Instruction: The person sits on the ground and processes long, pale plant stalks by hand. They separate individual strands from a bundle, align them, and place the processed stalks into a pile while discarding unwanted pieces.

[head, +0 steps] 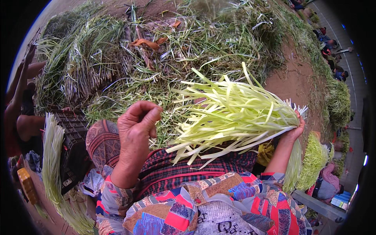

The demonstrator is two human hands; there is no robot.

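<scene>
My right hand (293, 132) grips a bunch of pale yellow-green chives (232, 108) around its white stem ends. The long flat leaves fan out to the left, above my lap. My left hand (136, 129) is raised apart from the leaf tips, its fingers curled and the thumb against the index finger; nothing shows between them. Below the bunch lies a plaid cloth (194, 170) over my lap. A patterned cloth (102, 144) covers my knee beside the left hand.
Heaps of green leaf trimmings (97, 55) cover the ground ahead, with an orange strip (147, 43) among them. At left, a black plastic crate (72, 123) stands beside a long pale bundle (53, 158). More yellow-green chives (314, 161) lie at right. Other people sit along both sides.
</scene>
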